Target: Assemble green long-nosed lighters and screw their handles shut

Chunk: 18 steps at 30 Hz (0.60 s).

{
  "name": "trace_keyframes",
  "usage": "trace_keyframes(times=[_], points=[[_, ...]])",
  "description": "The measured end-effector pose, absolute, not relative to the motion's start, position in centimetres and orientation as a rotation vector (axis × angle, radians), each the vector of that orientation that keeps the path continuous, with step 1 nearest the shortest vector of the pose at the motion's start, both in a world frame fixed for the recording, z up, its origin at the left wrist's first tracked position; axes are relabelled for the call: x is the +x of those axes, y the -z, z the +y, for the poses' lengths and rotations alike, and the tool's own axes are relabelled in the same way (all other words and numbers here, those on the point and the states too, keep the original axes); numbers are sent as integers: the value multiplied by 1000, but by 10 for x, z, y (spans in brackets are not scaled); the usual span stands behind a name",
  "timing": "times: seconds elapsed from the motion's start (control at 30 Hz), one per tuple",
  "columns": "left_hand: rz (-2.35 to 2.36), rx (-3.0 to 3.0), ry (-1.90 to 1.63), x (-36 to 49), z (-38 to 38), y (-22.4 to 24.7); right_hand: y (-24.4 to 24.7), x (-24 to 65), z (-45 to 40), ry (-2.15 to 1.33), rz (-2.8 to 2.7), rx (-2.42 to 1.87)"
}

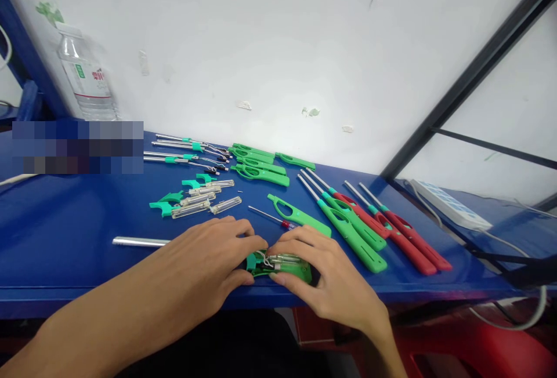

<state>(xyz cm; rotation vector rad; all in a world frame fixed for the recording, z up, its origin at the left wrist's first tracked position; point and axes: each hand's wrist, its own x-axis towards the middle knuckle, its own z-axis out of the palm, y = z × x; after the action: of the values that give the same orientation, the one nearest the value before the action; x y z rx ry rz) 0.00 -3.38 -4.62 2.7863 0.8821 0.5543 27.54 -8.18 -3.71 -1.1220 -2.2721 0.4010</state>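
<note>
A green gas lighter (304, 274) with its shell open lies at the table's front edge, its inner parts showing. Inside I see a clear fuel tank (288, 258), a teal trigger (251, 262) and thin white wires. My left hand (213, 253) closes thumb and fingers over the trigger end; a metal tube (138, 242) sticks out to the left beyond it. My right hand (326, 268) grips the handle part from both sides, with fingertips near the wires. The fingers hide some of the inner parts. Just behind lies a screwdriver (270, 215), partly covered by my right hand.
Behind are loose green shell halves (265, 176), metal tubes with wires (174, 159), teal triggers (167, 204) and clear tanks (191, 210). Whole green lighters (354, 239) and red lighters (407, 239) lie right. A water bottle (87, 76) and power strip (452, 204) flank them.
</note>
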Motion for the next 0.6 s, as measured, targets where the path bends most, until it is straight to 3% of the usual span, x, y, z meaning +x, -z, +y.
trace_keyframes(times=[0.6], points=[[935,2855,-472,1,-36,44,38,275,-82,-411,-2284,-1123]])
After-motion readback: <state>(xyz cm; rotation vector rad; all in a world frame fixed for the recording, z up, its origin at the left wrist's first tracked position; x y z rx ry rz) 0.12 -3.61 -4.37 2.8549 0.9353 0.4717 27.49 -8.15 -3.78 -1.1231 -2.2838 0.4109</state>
